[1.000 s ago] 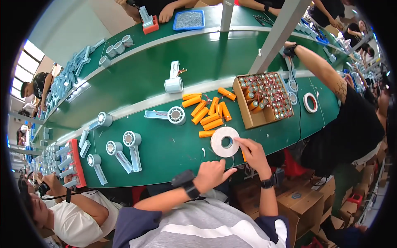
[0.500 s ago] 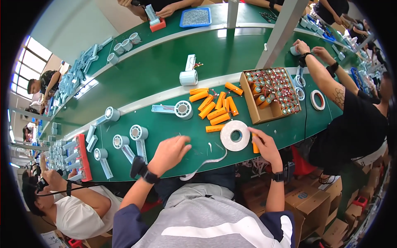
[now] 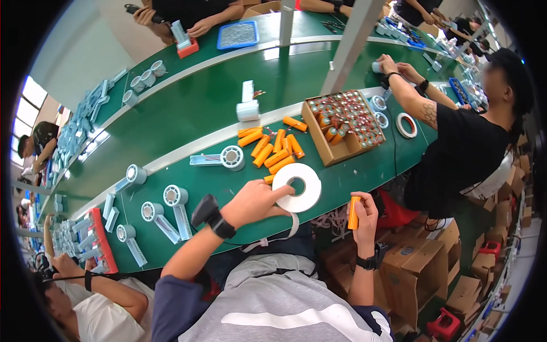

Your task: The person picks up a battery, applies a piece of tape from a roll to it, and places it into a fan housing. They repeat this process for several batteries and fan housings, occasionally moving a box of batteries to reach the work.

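Note:
My right hand (image 3: 364, 218) holds one orange cylindrical battery cell (image 3: 354, 214) upright, just off the table's near edge. My left hand (image 3: 256, 199) has its fingers at the hole of a white roll of tape (image 3: 310, 185) and its thumb by the lower rim. From the roll a loose strip of tape (image 3: 294, 227) hangs down over the edge toward my lap. Just beyond the roll lies a loose pile of orange battery cells (image 3: 277, 158), some with thin wires. The roll partly hides one cell next to my left fingers.
A cardboard box (image 3: 336, 149) of upright cells stands right of the pile. Light-blue fan-like housings (image 3: 232, 158) with handles lie on the green table (image 3: 182, 162). A red rack (image 3: 102, 242) is at left. Co-workers sit either side and opposite; a metal post (image 3: 353, 48) rises beyond the box.
My right hand has lifted the orange cell from the table and drawn it back toward me. My left hand has moved right and taken hold of the tape roll. The view has swung right.

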A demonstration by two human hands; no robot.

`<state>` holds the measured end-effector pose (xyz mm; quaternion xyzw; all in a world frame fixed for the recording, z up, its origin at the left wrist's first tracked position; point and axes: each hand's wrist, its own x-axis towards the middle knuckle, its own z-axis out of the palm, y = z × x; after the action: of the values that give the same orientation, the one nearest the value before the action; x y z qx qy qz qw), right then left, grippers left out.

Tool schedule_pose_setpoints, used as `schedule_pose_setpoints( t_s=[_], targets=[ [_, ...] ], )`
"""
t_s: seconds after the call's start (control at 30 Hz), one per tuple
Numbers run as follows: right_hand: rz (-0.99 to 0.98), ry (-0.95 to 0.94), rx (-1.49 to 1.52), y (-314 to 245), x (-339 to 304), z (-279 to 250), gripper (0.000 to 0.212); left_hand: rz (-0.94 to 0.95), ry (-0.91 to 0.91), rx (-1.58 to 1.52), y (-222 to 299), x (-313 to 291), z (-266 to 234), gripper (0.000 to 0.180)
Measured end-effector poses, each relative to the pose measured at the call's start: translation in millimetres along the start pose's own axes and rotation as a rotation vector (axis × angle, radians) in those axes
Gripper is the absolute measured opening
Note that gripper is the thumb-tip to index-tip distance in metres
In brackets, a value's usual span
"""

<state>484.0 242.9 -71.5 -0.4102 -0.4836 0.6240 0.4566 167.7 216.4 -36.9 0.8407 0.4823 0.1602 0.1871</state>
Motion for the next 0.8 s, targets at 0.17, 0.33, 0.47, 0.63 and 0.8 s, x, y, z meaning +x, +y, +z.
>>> schedule_pose_setpoints(
  t_s=[0.17, 0.33, 0.47, 0.63, 0.8],
  targets=[
    [-0.143, -0.101, -0.169, -23.9, 18.9, 71.0, 0.020, 0.021, 0.217, -0.069, 7.5, -47.0, 4.6, 0.045],
    [-0.171, -0.379, -0.290, -26.0, 35.7, 126.2, 0.017, -0.160, 0.173, 0.003, 15.0, -81.4, -6.9, 0.046],
    [-0.403, -0.166, -0.286, -7.5, 27.6, 169.6, 0.019, -0.254, 0.210, 0.014, 22.0, -90.7, -17.1, 0.047],
    [-0.472, 0.078, -0.392, 7.6, 28.2, 193.1, 0.018, -0.337, 0.309, 0.072, 10.3, -94.1, 4.6, 0.041],
    [-0.385, 0.083, -0.495, 17.9, 38.8, 186.9, 0.017, -0.293, 0.274, 0.208, 12.1, -95.7, 25.7, 0.035]
  ],
)
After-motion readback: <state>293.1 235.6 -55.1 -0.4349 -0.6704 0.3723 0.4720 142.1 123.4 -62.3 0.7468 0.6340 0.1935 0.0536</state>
